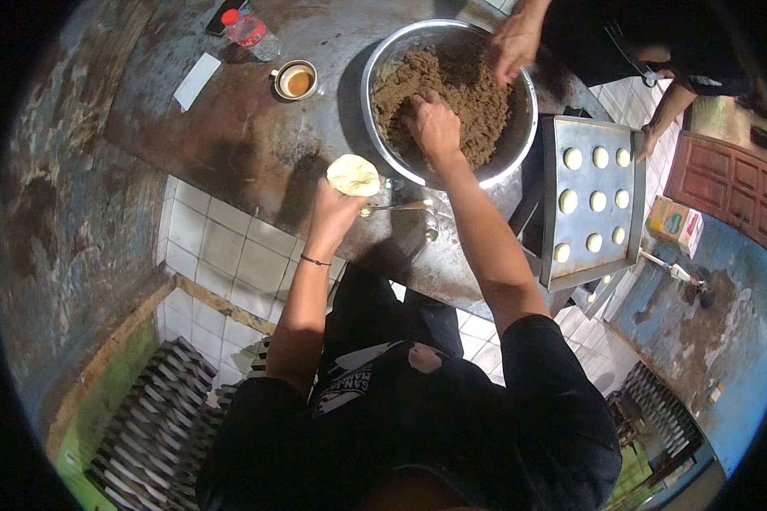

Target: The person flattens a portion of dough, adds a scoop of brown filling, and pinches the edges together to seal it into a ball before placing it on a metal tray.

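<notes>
My left hand (337, 204) holds a flattened round of pale dough (354, 174) at the table's near edge. My right hand (435, 132) is inside the large steel bowl (373, 145), its fingers curled into brown crumbly filling (405, 72); the fingertips are partly hidden. A co-worker's hand (511, 51) reaches into the same bowl from the upper right. A light-handled utensil (405, 204) lies just below the bowl, beside small metal pieces.
A metal tray (550, 238) with several dough rounds sits right of the bowl, a co-worker's other hand (650, 138) near it. At left on the table (187, 145) are a cup (295, 83), plastic bottle (251, 34) and white slip (198, 81). A carton (673, 226) is at right.
</notes>
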A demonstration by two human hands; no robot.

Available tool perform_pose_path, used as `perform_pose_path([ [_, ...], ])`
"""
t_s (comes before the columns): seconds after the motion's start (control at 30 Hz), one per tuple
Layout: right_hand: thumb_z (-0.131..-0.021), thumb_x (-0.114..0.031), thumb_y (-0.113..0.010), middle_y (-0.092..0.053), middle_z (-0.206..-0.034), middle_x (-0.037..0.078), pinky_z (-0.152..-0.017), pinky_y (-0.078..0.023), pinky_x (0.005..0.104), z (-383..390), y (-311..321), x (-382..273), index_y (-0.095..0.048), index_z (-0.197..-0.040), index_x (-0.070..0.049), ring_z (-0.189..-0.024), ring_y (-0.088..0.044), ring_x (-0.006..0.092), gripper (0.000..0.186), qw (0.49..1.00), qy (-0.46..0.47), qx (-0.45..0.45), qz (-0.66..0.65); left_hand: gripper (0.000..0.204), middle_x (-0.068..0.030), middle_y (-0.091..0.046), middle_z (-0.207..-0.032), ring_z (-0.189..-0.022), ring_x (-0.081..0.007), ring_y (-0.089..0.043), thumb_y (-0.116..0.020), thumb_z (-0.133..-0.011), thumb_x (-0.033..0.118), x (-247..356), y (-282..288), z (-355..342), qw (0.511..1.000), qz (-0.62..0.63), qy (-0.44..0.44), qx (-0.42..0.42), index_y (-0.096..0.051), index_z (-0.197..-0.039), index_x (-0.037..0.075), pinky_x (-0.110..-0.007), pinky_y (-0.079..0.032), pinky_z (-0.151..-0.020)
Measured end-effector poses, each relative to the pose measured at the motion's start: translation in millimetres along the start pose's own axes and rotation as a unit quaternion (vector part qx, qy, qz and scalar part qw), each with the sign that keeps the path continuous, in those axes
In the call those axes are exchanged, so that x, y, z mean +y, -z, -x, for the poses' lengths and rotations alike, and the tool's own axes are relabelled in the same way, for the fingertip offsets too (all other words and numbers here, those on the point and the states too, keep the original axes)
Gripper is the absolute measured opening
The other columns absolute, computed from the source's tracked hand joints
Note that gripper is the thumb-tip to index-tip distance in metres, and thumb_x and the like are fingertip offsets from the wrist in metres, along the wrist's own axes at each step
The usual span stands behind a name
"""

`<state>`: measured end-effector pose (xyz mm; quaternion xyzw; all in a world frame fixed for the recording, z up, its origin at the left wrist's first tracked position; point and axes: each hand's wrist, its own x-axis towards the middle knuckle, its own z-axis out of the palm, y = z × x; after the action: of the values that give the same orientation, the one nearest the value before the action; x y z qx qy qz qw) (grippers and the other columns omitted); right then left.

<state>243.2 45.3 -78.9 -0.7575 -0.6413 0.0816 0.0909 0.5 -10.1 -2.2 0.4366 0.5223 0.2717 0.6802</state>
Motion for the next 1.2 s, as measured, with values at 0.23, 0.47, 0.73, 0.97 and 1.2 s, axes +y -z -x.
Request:
perform_pose_path([
  [0.23,-0.089,-0.022,-0.08,-0.078,-0.097,0.016,-0.081,-0.062,0.0403,-13.8,7.7,54.0,-0.077,-0.12,-0.013,-0.088,-0.077,0.0263,0.032,0.979,-0.025,-0.03,-0.199,0.024,-0.0016,-0.078,-0.1,-0.075,-0.0033,-0.062,-0.081,-0.088,0.007,7.2,8.2,-4.9,1.0,-0.003,-0.016,-0.006,-0.073,-0.11,0.005,-0.022,-0.046,-0.058],
  [0.47,-0.1,-0.018,-0.074,-0.071,-0.103,0.005,-0.081,-0.057,0.0266,31.7,125.9,34.3,-0.068,-0.124,0.0,-0.092,-0.068,0.0124,0.03,0.731,-0.204,-0.239,-0.606,0.03,-0.0067,-0.079,-0.099,-0.09,-0.0145,-0.072,-0.086,-0.082,0.009,8.0,-26.7,-42.2,0.98,-0.118,-0.153,-0.043,-0.073,-0.107,0.0,-0.032,-0.057,-0.085],
  [0.73,-0.08,-0.017,-0.089,-0.069,-0.098,0.018,-0.073,-0.056,0.0425,93.4,218.3,-26.0,-0.068,-0.107,0.0,-0.084,-0.073,0.0339,0.039,0.95,0.013,0.034,-0.312,0.049,-0.0201,-0.074,-0.109,-0.102,-0.0386,-0.072,-0.083,-0.078,0.014,68.8,-92.6,-21.7,0.944,-0.174,-0.275,-0.063,-0.066,-0.122,0.002,-0.043,-0.055,-0.088],
  [0.97,-0.092,-0.007,-0.061,-0.069,-0.13,0.017,-0.094,-0.058,0.0458,122.9,241.8,-21.9,-0.064,-0.133,-0.007,-0.117,-0.068,0.0388,0.04,0.976,0.112,0.054,-0.176,0.045,-0.0204,-0.075,-0.113,-0.108,-0.0378,-0.072,-0.084,-0.082,0.017,79.3,-110.1,-7.3,0.951,-0.174,-0.225,-0.122,-0.067,-0.122,0.003,-0.042,-0.055,-0.092],
  [1.2,-0.094,-0.012,-0.057,-0.066,-0.142,0.008,-0.101,-0.058,0.0401,146.6,263.7,-14.5,-0.065,-0.138,-0.013,-0.131,-0.063,0.0296,0.045,0.965,0.232,0.084,-0.093,0.046,-0.0158,-0.075,-0.115,-0.105,-0.0295,-0.073,-0.082,-0.082,0.016,100.0,-110.5,12.5,0.938,-0.14,-0.25,-0.198,-0.066,-0.123,0.002,-0.038,-0.055,-0.093],
])
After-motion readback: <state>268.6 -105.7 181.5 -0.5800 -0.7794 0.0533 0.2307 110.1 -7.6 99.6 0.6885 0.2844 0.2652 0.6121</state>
